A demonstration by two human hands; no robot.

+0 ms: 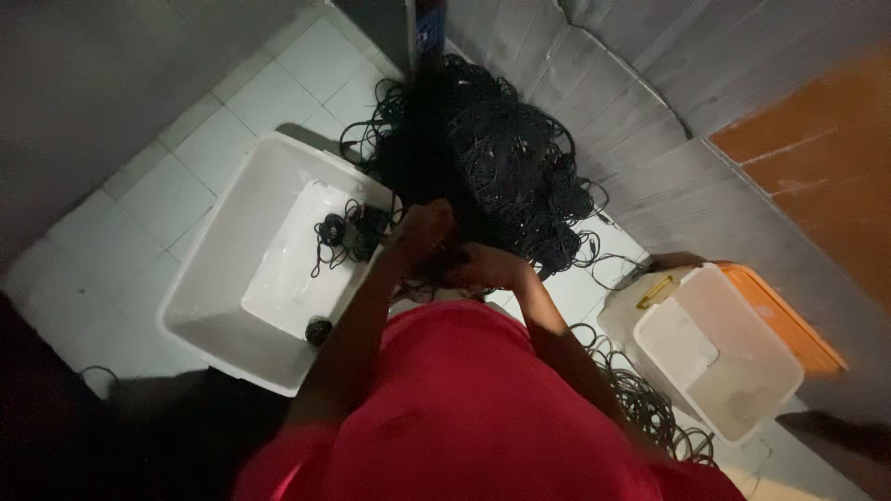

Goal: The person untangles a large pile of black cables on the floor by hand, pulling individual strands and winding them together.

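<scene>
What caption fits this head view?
Both hands, left hand and right hand, work into a black cable tangle beside a white tub.

One head camera, looking steeply down

We have a single view, worn on the person's head and aimed almost straight down past the red shirt (464,408) to the tiled floor (148,199). It sits close above the hands (455,246); the frame is tilted, with walls running along its top and right edges.

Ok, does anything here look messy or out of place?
Yes. A big tangled heap of black cable sprawls over the tiled floor, with loose loops trailing beside the small white bin. Both hands are in the tangle.
</scene>
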